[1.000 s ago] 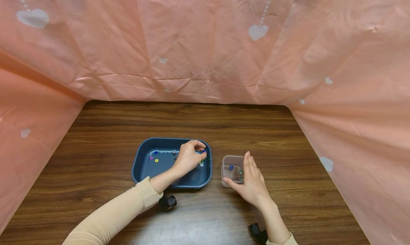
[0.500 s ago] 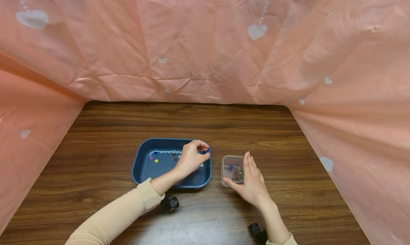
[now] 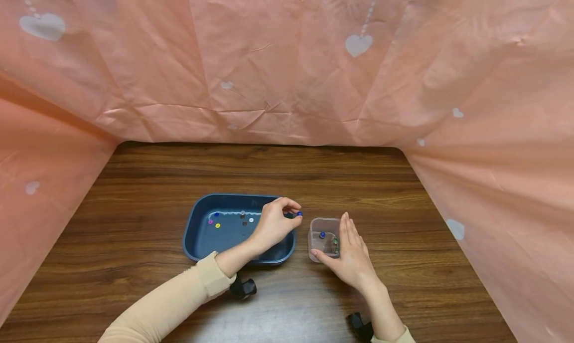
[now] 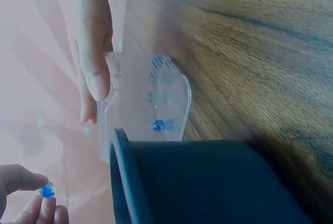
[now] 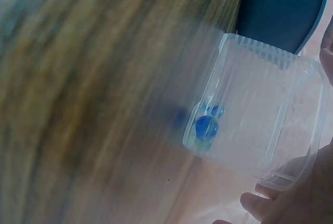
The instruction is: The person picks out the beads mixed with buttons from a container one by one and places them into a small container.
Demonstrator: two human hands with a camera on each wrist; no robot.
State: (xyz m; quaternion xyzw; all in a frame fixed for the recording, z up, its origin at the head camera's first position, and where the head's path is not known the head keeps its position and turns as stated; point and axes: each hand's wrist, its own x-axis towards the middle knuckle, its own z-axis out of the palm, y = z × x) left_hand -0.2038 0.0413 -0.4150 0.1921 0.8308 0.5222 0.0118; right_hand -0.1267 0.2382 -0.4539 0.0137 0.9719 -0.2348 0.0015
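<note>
My left hand point(image 3: 275, 224) pinches a blue marble point(image 3: 299, 214) between thumb and fingertips, just past the right rim of a dark blue tray point(image 3: 226, 241). The left wrist view shows the same marble point(image 4: 47, 190) at the fingertips. My right hand point(image 3: 356, 260) rests against a small clear plastic box point(image 3: 316, 246), its fingers straight along the right side and the thumb at the near side. Inside the box lie a blue marble point(image 3: 322, 235) and green marbles point(image 3: 335, 242). The box point(image 5: 255, 99) appears tilted by the camera angle in the right wrist view.
Several small buttons lie in the tray, among them a yellow button point(image 3: 217, 226), a pink button point(image 3: 210, 222) and a white button point(image 3: 251, 220). Tray and box stand side by side on a wooden table point(image 3: 269, 168). A pink curtain point(image 3: 287, 84) with hearts encloses the table.
My left hand has moved right with the blue marble, from inside the tray to beyond its right rim. The right hand has stayed at the box.
</note>
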